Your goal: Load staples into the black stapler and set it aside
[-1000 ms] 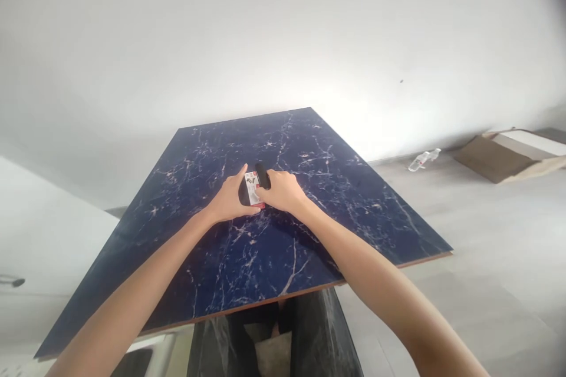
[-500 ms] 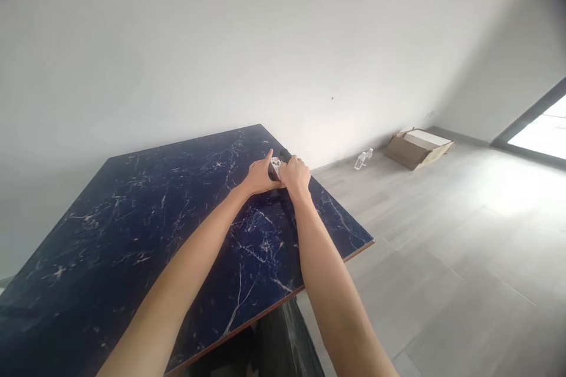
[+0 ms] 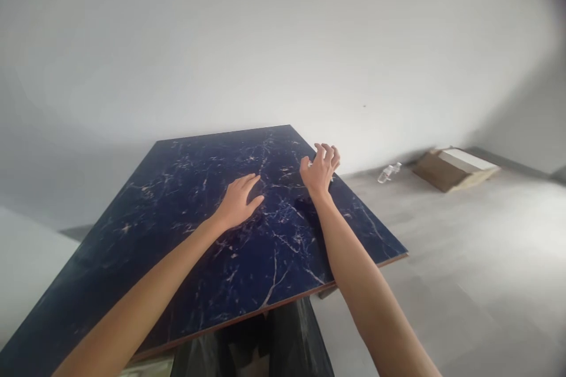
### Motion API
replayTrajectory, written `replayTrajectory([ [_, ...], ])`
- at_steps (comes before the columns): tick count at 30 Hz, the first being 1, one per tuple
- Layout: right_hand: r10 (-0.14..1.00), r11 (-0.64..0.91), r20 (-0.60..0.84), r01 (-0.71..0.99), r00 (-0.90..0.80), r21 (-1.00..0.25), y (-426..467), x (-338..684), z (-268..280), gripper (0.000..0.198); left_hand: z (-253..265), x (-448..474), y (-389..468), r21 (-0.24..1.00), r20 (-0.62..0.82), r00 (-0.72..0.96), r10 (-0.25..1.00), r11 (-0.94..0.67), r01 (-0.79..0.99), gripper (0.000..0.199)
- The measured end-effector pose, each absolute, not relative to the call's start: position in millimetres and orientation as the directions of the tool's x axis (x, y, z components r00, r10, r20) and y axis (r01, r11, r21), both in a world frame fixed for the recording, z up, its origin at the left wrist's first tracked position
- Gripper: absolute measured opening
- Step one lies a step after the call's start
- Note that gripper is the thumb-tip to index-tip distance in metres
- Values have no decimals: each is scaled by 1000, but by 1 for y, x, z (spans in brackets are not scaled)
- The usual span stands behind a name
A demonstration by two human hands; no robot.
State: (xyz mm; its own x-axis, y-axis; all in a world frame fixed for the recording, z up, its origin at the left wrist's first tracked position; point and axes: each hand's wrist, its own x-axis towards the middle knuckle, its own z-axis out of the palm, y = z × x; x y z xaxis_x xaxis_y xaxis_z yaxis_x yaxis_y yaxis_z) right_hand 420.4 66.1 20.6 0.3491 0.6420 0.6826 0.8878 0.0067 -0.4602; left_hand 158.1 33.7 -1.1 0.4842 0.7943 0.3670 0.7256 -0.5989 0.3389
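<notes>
A large dark blue board with white marble-like veins [image 3: 190, 212] lies flat in front of me, its cut edge brownish. My left hand [image 3: 239, 200] is over the middle of the board, fingers stretched out and thumb apart, holding nothing. Near the board's right edge is my right hand [image 3: 319, 171], raised, its fingers apart and slightly bent. Small bits of a dark and whitish object show behind that hand; most of it is hidden, and I cannot make out its kind. A dark shadow falls on the board under the right wrist.
Black shapes [image 3: 292, 336] stand beneath the board's front edge. Clear plastic bottles [image 3: 388, 173] lie on the grey floor [image 3: 464, 271] by the white wall [image 3: 265, 41]. An opened cardboard package [image 3: 442, 171] with a white top rests farther right.
Both hands were together on a dark object with a red-and-white label near the right edge. They have come apart and opened, the left moving back left. My view has swung left.
</notes>
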Motion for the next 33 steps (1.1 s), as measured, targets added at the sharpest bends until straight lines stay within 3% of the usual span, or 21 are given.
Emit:
replayTrajectory([
  [2, 689, 166, 699, 896, 194, -413, 62, 395, 23, 48, -5, 117, 12, 345, 351, 452, 820, -561, 752, 53],
  [5, 767, 481, 615, 797, -182, -364, 47, 352, 23, 46, -10, 82, -5, 389, 300, 447, 843, -536, 749, 45],
  [8, 690, 722, 439, 592, -575, -359, 23, 312, 16, 52, -10, 77, -7, 391, 324, 465, 824, -564, 727, 43],
  [11, 614, 778, 276, 507, -739, -372, 5, 285, 5, 83, -7, 85, -9, 363, 278, 551, 787, -617, 698, 41],
  [13, 597, 775, 189, 499, -780, -388, 1, 278, -1, 98, -5, 90, -12, 358, 242, 595, 767, -640, 680, 43],
  [16, 586, 764, 114, 501, -802, -406, 5, 279, -7, 105, -4, 91, -16, 341, 230, 629, 743, -666, 663, 45],
  [27, 626, 710, 66, 533, -777, -461, 11, 293, -5, 104, -15, 89, -12, 230, 221, 663, 715, -699, 677, 40],
  [33, 628, 709, 76, 529, -775, -467, 11, 293, -1, 101, -18, 88, -12, 236, 193, 666, 720, -693, 681, 42],
])
